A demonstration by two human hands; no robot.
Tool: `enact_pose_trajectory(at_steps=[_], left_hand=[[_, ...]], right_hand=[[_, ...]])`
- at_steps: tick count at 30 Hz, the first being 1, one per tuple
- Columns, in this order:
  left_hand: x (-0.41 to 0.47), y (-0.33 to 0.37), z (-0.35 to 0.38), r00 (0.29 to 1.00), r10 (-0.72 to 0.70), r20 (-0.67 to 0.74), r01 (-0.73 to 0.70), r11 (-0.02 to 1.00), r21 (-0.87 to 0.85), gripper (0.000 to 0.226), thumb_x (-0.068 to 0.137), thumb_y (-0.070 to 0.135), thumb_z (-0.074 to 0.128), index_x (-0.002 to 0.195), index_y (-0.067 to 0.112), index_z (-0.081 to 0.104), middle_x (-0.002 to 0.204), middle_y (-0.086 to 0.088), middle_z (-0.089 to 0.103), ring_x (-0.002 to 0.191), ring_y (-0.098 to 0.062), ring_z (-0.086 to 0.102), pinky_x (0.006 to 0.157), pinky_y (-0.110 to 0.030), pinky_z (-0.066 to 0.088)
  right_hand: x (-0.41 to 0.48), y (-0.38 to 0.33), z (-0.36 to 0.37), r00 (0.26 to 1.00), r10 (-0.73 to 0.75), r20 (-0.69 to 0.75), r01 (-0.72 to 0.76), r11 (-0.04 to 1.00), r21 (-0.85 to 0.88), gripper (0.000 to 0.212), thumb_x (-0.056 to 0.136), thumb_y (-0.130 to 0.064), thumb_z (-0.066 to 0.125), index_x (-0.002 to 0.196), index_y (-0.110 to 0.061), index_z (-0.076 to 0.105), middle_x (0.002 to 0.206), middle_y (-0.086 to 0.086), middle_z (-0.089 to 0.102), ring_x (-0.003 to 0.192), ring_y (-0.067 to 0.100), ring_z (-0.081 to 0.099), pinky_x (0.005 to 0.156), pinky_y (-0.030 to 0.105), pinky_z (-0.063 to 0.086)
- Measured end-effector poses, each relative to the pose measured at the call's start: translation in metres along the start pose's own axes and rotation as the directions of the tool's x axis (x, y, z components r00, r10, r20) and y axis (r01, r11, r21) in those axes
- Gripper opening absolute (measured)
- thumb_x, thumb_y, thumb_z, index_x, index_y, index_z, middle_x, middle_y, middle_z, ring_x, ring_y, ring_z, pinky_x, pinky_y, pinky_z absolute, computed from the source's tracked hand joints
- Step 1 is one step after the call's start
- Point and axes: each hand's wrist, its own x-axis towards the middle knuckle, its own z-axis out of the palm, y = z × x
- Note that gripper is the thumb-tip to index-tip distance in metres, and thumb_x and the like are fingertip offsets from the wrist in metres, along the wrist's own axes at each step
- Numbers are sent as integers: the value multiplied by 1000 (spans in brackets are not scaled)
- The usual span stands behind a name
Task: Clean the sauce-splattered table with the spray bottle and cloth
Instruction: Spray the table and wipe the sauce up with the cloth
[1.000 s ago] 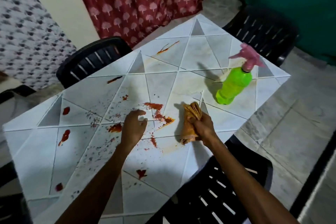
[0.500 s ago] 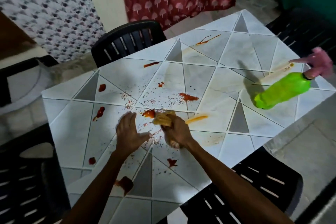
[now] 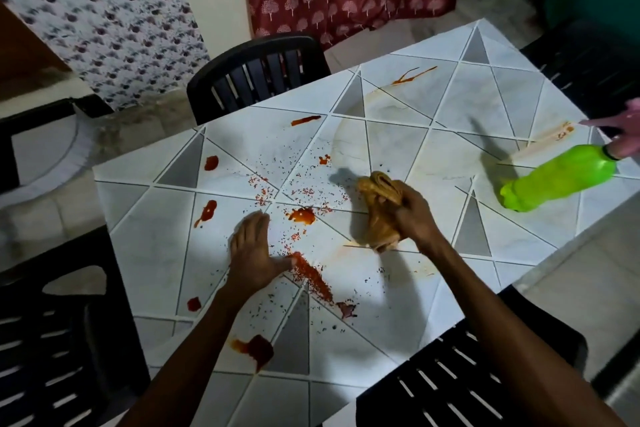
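right hand (image 3: 414, 215) – squeezes the cloth (image 3: 379, 210) on the table (image 3: 398, 333) | left hand (image 3: 252, 251) – flat, fingers spread | spray bottle (image 3: 561, 182) near

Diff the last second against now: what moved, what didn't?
Right hand, gripping the cloth, swept left toward the left hand, then back right, away from the sauce blot. Left fingers uncurled, flat on the table. Bottle stayed put.
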Motion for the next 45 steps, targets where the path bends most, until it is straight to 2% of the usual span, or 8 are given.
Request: enact_pose_trajectory(at_steps=[8, 13, 18, 24, 27, 30, 38, 45], left_hand=[[17, -13, 5, 998, 39, 43, -44, 992, 116, 121, 68, 97, 28, 147, 6, 38, 155, -17, 35, 143, -36, 31, 110, -61, 33], [17, -13, 6, 999, 31, 28, -33, 993, 112, 114, 72, 92, 34, 143, 3, 44, 150, -20, 41, 139, -39, 36, 108, -60, 36], [18, -8, 3, 1000, 11, -8, -10, 999, 42, 103, 71, 81, 49, 138, 3, 49, 146, -20, 47, 136, -38, 41, 106, -59, 39], [15, -15, 1, 998, 69, -9, -69, 997, 24, 106, 77, 86, 43, 135, -2, 51, 140, -22, 52, 130, -40, 48, 102, -58, 44], [16, -15, -2, 997, 76, -20, -76, 997, 10, 106, 76, 86, 43, 139, 1, 49, 143, -20, 50, 133, -38, 45, 105, -58, 42], [18, -17, -6, 997, 66, -47, -67, 998, -6, 102, 77, 84, 43, 141, 4, 47, 146, -17, 48, 136, -35, 42, 108, -53, 38], [23, -26, -9, 999, -17, -51, 18, 1000, 10, 98, 75, 75, 44, 146, 7, 40, 153, -15, 39, 142, -33, 34, 114, -51, 33], [19, -31, -3, 996, -10, -93, 7, 999, -37, 93, 80, 71, 43, 148, 7, 39, 152, -14, 39, 142, -32, 35, 115, -50, 33]], right_hand=[[87, 27, -34, 986, 99, -133, -118, 983, -143, 54, 75, -46, 52, 120, -20, 67, 113, 13, 74, 109, 37, 67, 83, 37, 48], [72, -15, 13, 999, 44, 20, -43, 999, -28, 27, 95, -20, 67, 122, -16, 69, 105, 5, 72, 80, 3, 66, 69, 10, 45], [36, -19, 79, 952, -48, 302, 90, 988, -126, 33, 99, -27, 62, 131, -21, 63, 115, 3, 74, 88, 16, 69, 86, 38, 59], [-3, -13, 116, 859, -139, 493, 262, 947, -188, 42, 98, -16, 64, 139, -18, 59, 139, 10, 62, 120, 26, 59, 95, 25, 40], [7, -5, 103, 873, -180, 453, 250, 963, -100, 45, 93, -3, 64, 137, -11, 61, 138, 12, 63, 116, 24, 63, 97, 19, 47], [29, -15, 69, 944, -113, 311, 127, 991, -27, 46, 86, 3, 57, 126, -18, 66, 118, 3, 68, 96, 15, 65, 71, 4, 46], [133, -43, 24, 997, 25, -76, -31, 996, -81, 33, 82, -30, 51, 109, -20, 68, 105, 11, 73, 102, 35, 66, 79, 37, 47], [141, -75, 91, 986, -56, 159, 98, 957, -274, 54, 83, -47, 57, 134, -28, 63, 123, 9, 72, 113, 32, 67, 96, 42, 53]])
